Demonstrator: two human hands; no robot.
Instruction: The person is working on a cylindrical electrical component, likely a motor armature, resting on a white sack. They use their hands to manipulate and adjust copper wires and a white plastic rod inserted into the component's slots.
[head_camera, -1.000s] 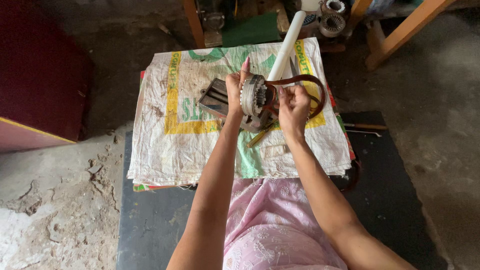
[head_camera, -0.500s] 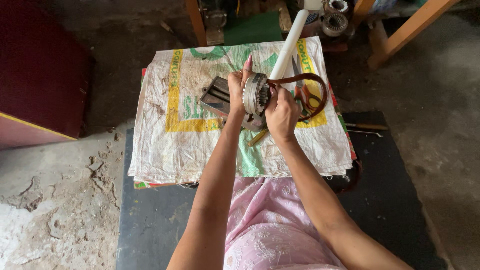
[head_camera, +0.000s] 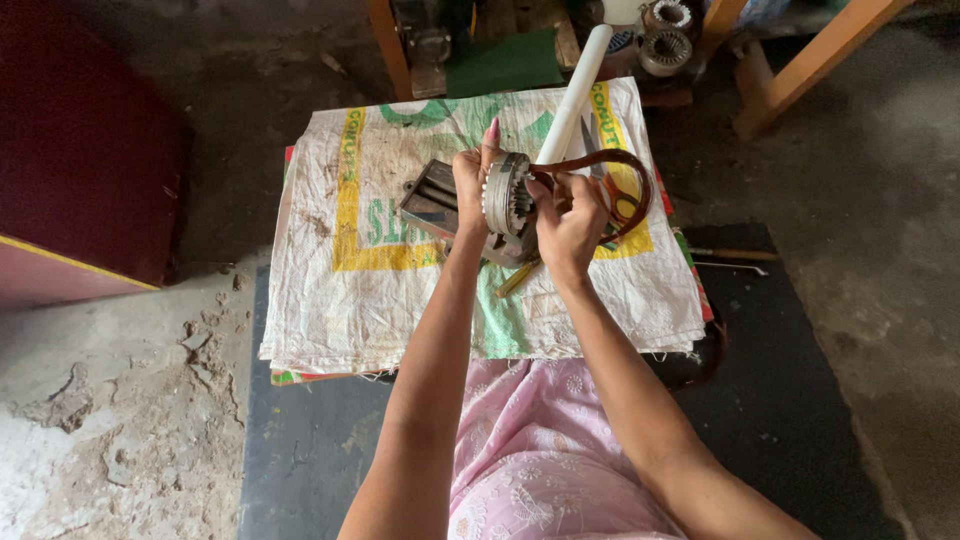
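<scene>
Lit softly and evenly, daylight-like, with no glare anywhere. Brightest on the white sack (head_camera: 400, 290) and the pale floor (head_camera: 90, 400) at lower left; dim toward the upper left corner and under the wooden frame (head_camera: 800, 70) at top. Faint, short shadows only. Sharp mid-frame, slightly soft and stretched near the edges.
</scene>
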